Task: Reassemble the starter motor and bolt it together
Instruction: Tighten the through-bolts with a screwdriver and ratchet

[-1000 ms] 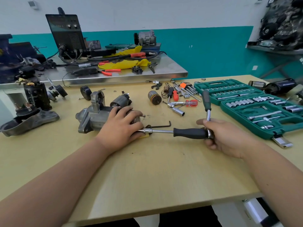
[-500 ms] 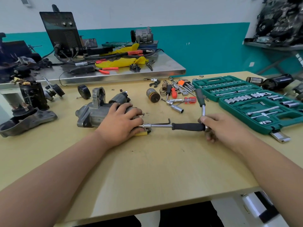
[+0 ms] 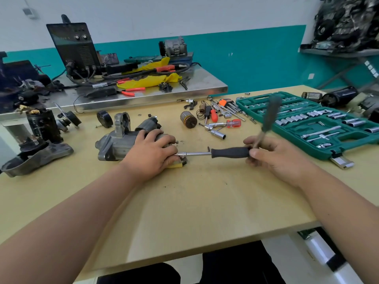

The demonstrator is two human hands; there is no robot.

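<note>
The grey starter motor point(image 3: 117, 143) lies on its side on the wooden table point(image 3: 205, 201), left of centre. My left hand point(image 3: 152, 153) presses down on its rear body and holds it still. A nut driver with a black handle point(image 3: 229, 152) and a chrome shaft runs level from the motor's rear end to my right hand point(image 3: 272, 154). That hand grips the handle's end, where a ratchet handle point(image 3: 268, 117) stands up, blurred by motion. A small yellow block point(image 3: 177, 165) peeks out under my left hand.
A green socket set case point(image 3: 320, 124) lies open at the right. Loose sockets, screwdrivers, springs and an armature point(image 3: 188, 119) are scattered behind the tool. More motor parts point(image 3: 39, 140) sit at the far left. A steel bench point(image 3: 143, 93) with a welder stands behind.
The upright ratchet handle has swung to the right and is now motion-blurred. My left hand stays on the motor, and the view has shifted slightly.
</note>
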